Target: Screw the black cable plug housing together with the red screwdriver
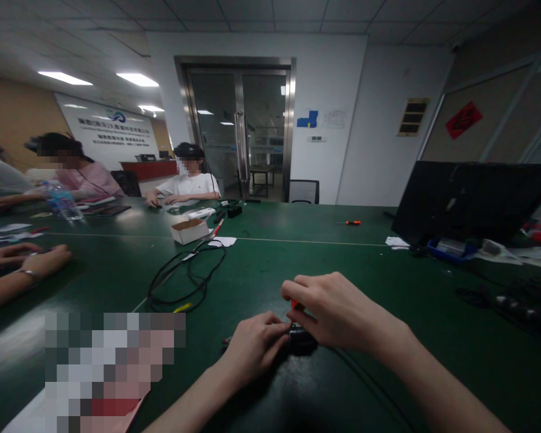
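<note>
My right hand is closed on a small screwdriver, its orange handle partly showing between the fingers. The tool points down at a small black device on the green table. Against the left side of that device, the fingers of my left hand are pinched and hold it in place. A thin black cable runs from near the device toward the lower right. My fingers hide much of the device, and the screwdriver's tip cannot be made out.
Ahead on the green table lie a coiled black cable, an open white box and another orange screwdriver. A monitor and blue tray stand right. A co-worker's hands are at left; others sit beyond.
</note>
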### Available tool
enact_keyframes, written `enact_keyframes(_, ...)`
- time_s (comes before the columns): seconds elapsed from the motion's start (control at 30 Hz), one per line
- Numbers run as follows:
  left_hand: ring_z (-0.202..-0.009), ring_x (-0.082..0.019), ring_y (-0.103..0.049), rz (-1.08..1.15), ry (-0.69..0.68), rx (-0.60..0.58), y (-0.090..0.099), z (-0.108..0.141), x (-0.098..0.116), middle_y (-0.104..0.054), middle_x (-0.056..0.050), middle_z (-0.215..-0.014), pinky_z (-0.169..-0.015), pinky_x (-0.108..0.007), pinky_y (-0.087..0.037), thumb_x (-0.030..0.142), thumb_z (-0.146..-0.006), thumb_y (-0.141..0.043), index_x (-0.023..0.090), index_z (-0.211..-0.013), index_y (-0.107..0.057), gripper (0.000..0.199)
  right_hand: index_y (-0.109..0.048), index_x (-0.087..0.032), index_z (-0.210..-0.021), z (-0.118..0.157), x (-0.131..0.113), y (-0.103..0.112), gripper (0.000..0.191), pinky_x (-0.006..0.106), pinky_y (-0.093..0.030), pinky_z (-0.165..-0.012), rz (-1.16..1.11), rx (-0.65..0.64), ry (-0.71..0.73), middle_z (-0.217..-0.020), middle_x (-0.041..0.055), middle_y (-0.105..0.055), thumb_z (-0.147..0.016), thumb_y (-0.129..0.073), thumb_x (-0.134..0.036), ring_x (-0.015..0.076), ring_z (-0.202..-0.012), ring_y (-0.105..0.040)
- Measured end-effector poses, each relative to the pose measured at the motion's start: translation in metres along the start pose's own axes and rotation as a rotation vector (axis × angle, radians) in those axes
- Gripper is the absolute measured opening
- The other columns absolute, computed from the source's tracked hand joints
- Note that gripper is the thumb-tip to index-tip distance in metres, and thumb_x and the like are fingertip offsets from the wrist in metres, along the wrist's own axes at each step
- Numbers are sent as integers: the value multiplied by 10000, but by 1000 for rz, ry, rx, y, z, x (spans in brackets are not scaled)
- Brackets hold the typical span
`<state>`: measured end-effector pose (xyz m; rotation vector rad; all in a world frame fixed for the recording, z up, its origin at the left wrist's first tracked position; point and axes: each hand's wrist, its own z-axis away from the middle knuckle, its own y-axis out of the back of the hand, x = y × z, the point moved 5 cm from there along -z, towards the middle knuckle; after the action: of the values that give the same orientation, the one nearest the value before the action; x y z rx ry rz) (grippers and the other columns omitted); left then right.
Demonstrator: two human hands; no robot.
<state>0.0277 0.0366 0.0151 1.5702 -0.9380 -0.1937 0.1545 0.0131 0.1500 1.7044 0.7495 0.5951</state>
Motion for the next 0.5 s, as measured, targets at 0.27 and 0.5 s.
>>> enact_keyframes(0.27,-874,-215,-647,-20,5,16,-4,2,-3,-679,-55,-994,-773,-290,-493,288,-986,-484,233,-985,-743,264,-559,-181,-870,2,-2,3,116,273,-199,-519,45,15,-14,-795,13,-632,-893,-620,-277,119,-605,-499)
enact_keyframes(0.5,-906,-217,-642,6,6,37,0,0,-1,-671,-56,-1037,-792,-285,-493,290,-977,-503,261,-1012,-756,257,-553,-165,-957,3,-2,3,100,270,-260,-527,-47,12,6,-916,29,-638,-857,-552,-162,123,-646,-513)
